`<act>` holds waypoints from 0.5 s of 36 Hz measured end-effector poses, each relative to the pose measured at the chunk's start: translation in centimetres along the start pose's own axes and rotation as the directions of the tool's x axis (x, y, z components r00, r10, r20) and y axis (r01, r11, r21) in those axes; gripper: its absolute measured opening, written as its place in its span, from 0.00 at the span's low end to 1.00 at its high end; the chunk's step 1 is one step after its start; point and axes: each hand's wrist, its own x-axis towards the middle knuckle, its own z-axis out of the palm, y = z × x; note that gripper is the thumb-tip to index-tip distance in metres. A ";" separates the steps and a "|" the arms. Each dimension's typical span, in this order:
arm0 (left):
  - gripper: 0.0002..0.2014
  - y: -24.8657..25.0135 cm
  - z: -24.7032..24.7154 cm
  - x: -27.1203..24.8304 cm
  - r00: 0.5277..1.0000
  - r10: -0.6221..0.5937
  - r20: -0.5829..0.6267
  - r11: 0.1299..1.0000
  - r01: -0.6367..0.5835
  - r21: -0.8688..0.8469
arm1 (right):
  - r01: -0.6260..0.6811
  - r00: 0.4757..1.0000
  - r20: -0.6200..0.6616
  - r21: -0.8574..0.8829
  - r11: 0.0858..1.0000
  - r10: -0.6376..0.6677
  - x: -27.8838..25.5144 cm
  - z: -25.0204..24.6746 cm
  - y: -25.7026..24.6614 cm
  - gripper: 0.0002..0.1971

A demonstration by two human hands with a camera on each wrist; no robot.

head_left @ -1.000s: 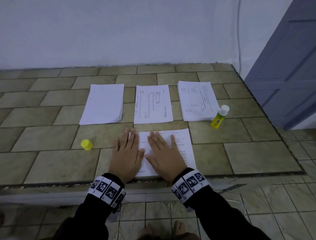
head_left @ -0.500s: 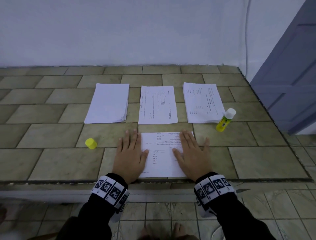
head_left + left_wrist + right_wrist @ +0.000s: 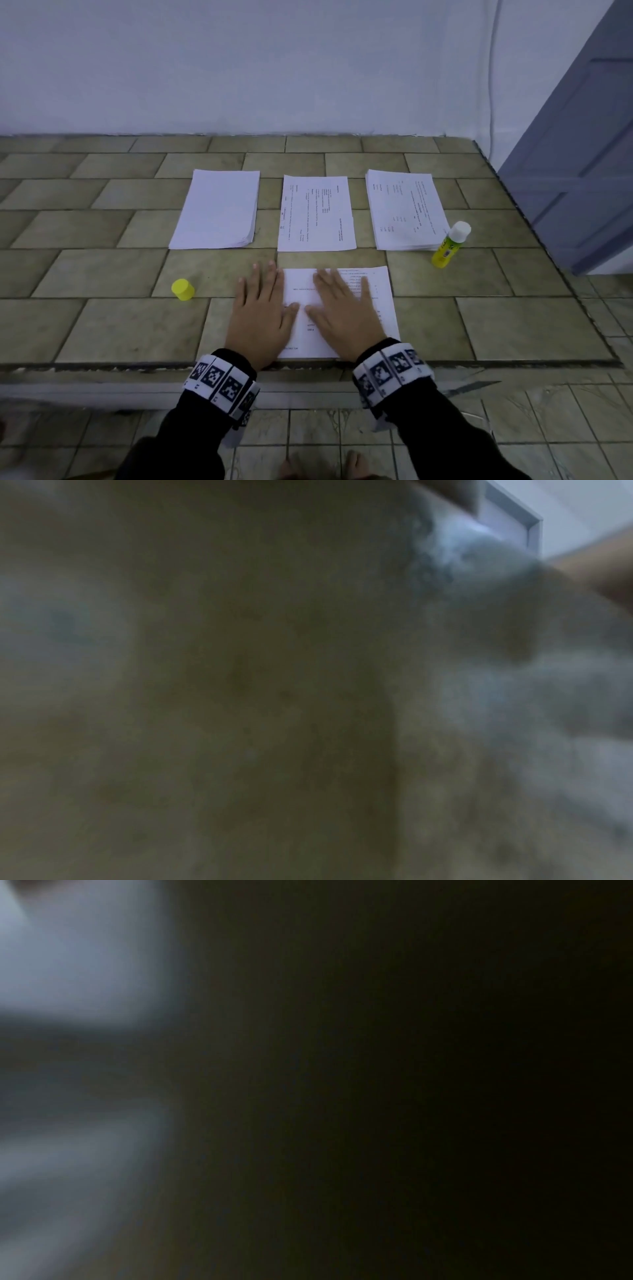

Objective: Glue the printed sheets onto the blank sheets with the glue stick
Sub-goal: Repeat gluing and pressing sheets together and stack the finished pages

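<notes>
White printed paper sheet (image 3: 380, 301) lies under both my palms, at the near edge of the olive-tiled ledge (image 3: 102, 329). Left hand (image 3: 260, 315) is flat with fingers spread, half on the sheet's left edge and half on bare tile. Right hand (image 3: 346, 315) is flat, fingers straight, pressing mid-sheet. Neither holds anything. Thumbs are nearly touching. Both wrist views are dark blur, no use.

Step, as I read it: pressing and smoothing a glued pair flat. I can't see a blank sheet beneath it, so that's a guess.

Beyond my fingertips there are three lots: a white blank paper stack (image 3: 215, 210) ahead-left, a single printed page (image 3: 315, 214) straight ahead, and a printed paper stack (image 3: 406, 209) ahead-right. The yellow glue stick with white tip (image 3: 450, 248) stands tilted against that stack's near corner, right of my right hand and well apart. Its small yellow plastic cap (image 3: 182, 289) sits left of my left hand, near.

Next move likely: lift both hands and shift the pressed sheet away. Then a fresh blank needs pulling from ahead-left, and my right hand has to reach for the glue stick.
</notes>
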 end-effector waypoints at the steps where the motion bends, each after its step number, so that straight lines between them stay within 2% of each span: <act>1: 0.36 0.0 0.0 0.0 1.000 -0.002 -0.008 1.000 0.002 -0.004 | -0.038 0.999 -0.004 -0.018 0.999 0.038 -0.3 -0.1 1.2 0.46; 4: 0.37 0.1 -0.1 0.0 1.000 -0.003 0.000 1.000 0.003 -0.012 | -0.154 0.988 0.000 -0.007 0.988 0.154 -1.7 -0.8 5.0 0.46; 6: 0.37 -0.1 -0.1 -0.1 1.000 -0.002 0.013 1.000 0.002 0.000 | -0.196 0.981 0.023 0.046 0.980 0.195 -2.8 -1.7 6.6 0.41; 8: 0.37 -0.2 -0.1 -0.1 1.000 -0.004 0.026 1.000 0.004 0.011 | -0.226 0.974 0.052 0.077 0.971 0.222 -3.5 -2.8 7.2 0.34; 11: 0.38 -0.1 0.0 0.0 0.999 -0.002 0.045 1.000 0.002 0.004 | -0.263 0.965 0.048 0.119 0.957 0.259 -3.7 -4.1 7.4 0.30; 15: 0.44 0.1 -0.2 0.1 0.998 -0.001 0.057 1.000 0.001 0.002 | -0.164 0.982 -0.049 0.252 0.954 0.182 -3.2 -6.1 6.9 0.20; 18: 0.50 0.2 -0.3 0.1 0.998 0.000 0.069 1.000 -0.001 0.004 | -0.122 0.989 -0.048 0.264 0.957 0.139 -2.4 -7.4 6.3 0.16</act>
